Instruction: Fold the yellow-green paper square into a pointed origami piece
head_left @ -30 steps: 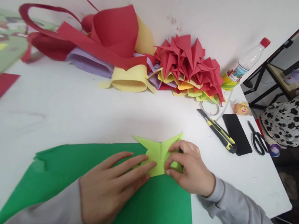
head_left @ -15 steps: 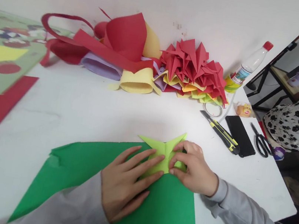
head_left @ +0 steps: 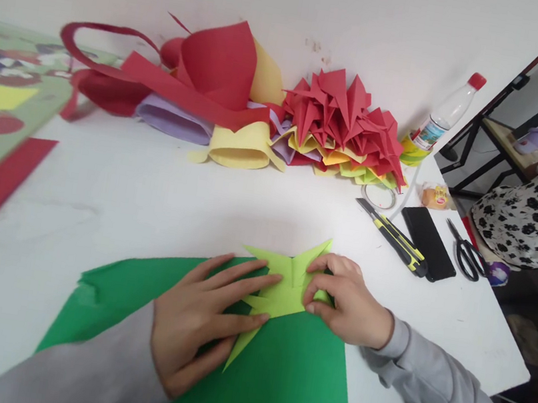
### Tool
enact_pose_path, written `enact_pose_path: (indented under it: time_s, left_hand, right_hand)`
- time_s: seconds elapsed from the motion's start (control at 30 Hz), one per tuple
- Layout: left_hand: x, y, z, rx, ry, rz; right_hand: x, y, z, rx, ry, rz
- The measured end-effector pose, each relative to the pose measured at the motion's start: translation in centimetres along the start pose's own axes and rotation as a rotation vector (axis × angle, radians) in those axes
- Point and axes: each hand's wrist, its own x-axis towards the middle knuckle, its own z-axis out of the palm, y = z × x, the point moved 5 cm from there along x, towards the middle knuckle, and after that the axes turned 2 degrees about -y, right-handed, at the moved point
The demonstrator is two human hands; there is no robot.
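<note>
A lime-green folded paper piece (head_left: 285,298) with pointed flaps lies across the upper edge of a dark green sheet (head_left: 287,379). My left hand (head_left: 205,323) is spread, its fingertips resting on the left part of the folded piece. At the right side, my right hand (head_left: 345,300) has thumb and forefinger pinched on the paper, and its other fingers are curled. The right flaps are partly hidden behind this hand.
Along the wall lie red folded paper spikes (head_left: 346,109), a curled red sheet (head_left: 219,63) and a yellow paper roll (head_left: 241,147). On the right are a utility knife (head_left: 395,237), a black phone (head_left: 428,244), scissors (head_left: 468,255), a tape roll (head_left: 378,195) and a bottle (head_left: 434,128).
My left hand has slid left and slightly down, uncovering more of the lime-green paper, including a lower-left point. My right hand keeps its pinch. The view has shifted slightly.
</note>
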Motion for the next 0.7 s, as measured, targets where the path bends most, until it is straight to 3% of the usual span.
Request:
enact_pose_path:
  time_s: [0.3, 0.53, 0.7]
  left_hand:
    - [-0.3, -0.3, 0.0, 0.004, -0.037, -0.001]
    - [0.4, -0.1, -0.9, -0.044, 0.162, 0.01]
    - [0.3, -0.9, -0.1, 0.106, 0.234, -0.049]
  right_hand:
    - [0.0, 0.0, 0.0, -0.001, -0.032, 0.008]
    - [0.0, 0.1, -0.1, 0.015, -0.018, -0.016]
    - [0.0, 0.1, -0.1, 0.011, -0.009, -0.02]
